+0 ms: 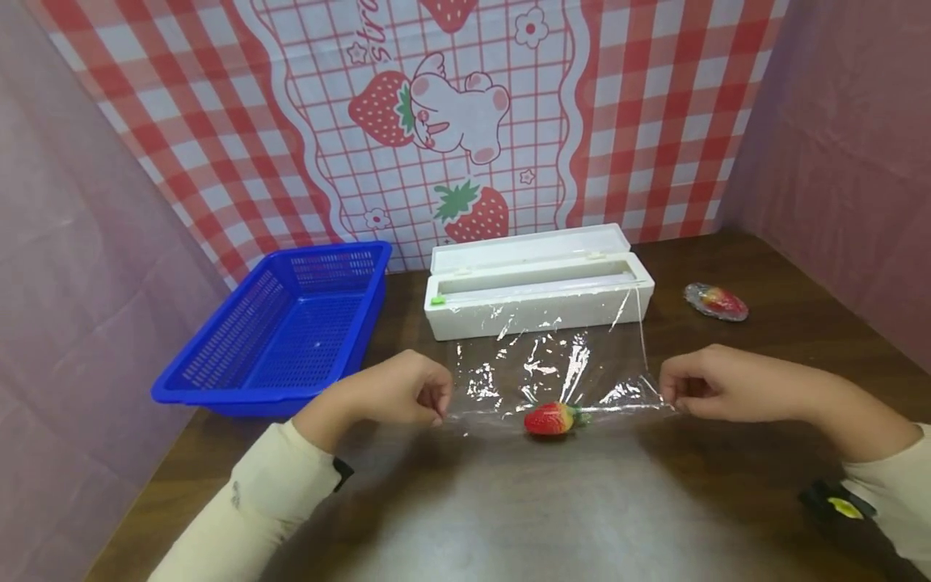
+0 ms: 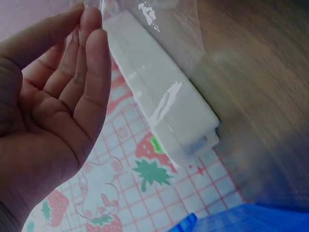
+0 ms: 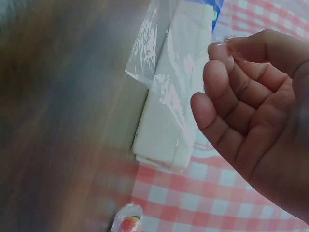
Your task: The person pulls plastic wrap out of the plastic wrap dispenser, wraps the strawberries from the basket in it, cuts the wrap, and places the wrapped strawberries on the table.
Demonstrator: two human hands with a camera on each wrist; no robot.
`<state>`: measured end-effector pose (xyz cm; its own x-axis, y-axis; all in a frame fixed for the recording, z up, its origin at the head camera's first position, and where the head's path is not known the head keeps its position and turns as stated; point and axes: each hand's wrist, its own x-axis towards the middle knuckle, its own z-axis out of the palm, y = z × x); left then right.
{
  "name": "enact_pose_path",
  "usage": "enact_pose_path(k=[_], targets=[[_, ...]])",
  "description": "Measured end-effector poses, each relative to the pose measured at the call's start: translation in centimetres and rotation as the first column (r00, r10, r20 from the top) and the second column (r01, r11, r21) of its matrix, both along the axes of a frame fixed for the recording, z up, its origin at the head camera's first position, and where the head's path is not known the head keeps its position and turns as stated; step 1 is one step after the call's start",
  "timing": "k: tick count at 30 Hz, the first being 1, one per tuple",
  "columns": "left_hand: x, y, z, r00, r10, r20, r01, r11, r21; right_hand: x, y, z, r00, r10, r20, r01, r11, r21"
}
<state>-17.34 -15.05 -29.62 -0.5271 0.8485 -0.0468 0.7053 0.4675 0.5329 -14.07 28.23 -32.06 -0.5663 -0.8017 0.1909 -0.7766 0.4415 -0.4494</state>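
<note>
A sheet of clear plastic wrap stretches out of a white wrap dispenser box, whose lid stands raised. My left hand pinches the sheet's near left corner between thumb and index finger. At the near right corner my right hand pinches it the same way, as the right wrist view shows with its fingertips on the film. Between the hands a red and yellow strawberry with green leaves lies on the table, overlapped by the wrap's front edge in the head view.
To the left stands a blue plastic basket with slotted walls. A strawberry wrapped in film lies right of the box. Behind, a checked strawberry-print cloth hangs over the back of the brown wooden table.
</note>
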Motion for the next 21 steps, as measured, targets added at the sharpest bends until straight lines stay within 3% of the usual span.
enact_pose_path(k=[5,12,21], targets=[[-1.4,-0.1,-0.6,0.998,0.023,-0.065,-0.022,1.000,0.018,-1.3,0.2,0.0,0.999,-0.009,0.044,0.010,1.000,-0.013],[-2.9,0.6,-1.8,0.990,0.024,-0.137,-0.027,0.999,-0.021,-2.5,0.3,-0.5,0.992,-0.006,0.127,0.005,1.000,0.004],[-3.8,1.8,-3.4,0.994,0.018,-0.111,-0.031,0.993,-0.114,-3.2,0.2,-1.2,0.980,-0.002,0.197,-0.012,0.998,0.069]])
